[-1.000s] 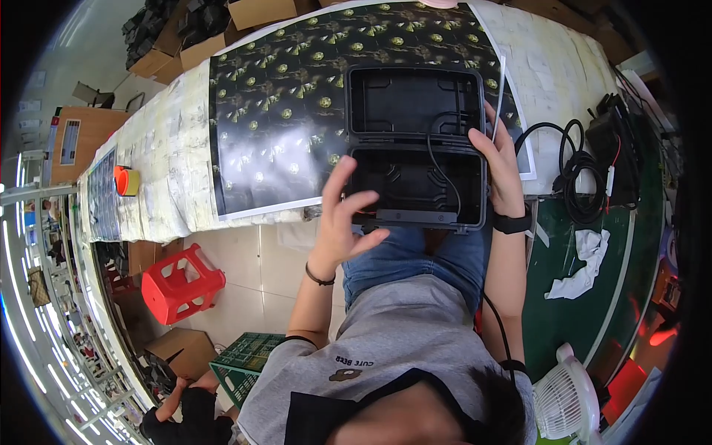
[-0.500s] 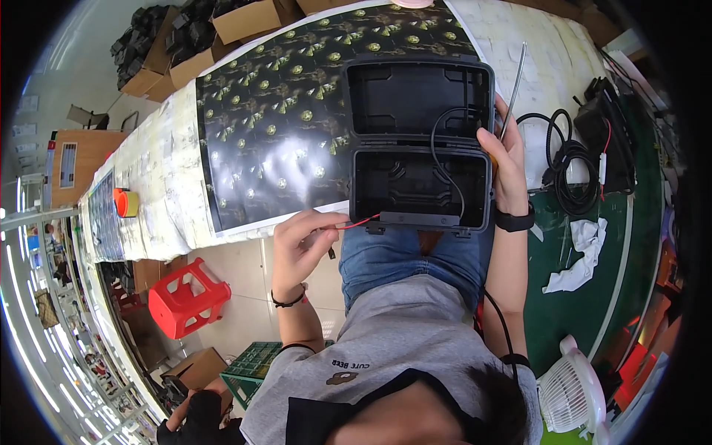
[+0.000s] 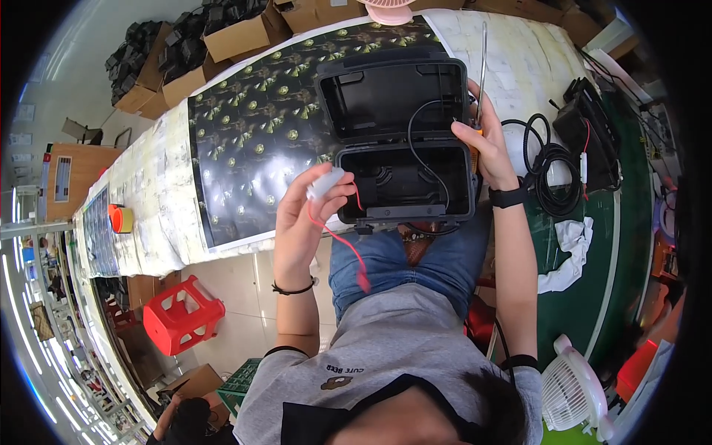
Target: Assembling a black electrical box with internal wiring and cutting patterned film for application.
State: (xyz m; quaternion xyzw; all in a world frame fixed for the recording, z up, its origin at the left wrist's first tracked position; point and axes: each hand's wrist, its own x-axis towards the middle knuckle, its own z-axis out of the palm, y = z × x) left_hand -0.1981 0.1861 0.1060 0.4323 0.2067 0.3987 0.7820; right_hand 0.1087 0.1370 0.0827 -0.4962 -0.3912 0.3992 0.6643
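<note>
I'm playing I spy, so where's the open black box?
In the head view, the open black box is a little right of centre, between the left hand and the right hand, above the jeans.

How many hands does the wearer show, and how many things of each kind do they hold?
Hands: 2 (left hand, right hand)
Open black box: 1
White piece with red wire: 1
Metal-shafted tool: 1
Total: 5

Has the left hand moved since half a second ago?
Yes, up the picture. Judged by the near edge of the dark printed sheet, the left hand was mostly below that edge; now its upper part overlaps the sheet.
</note>
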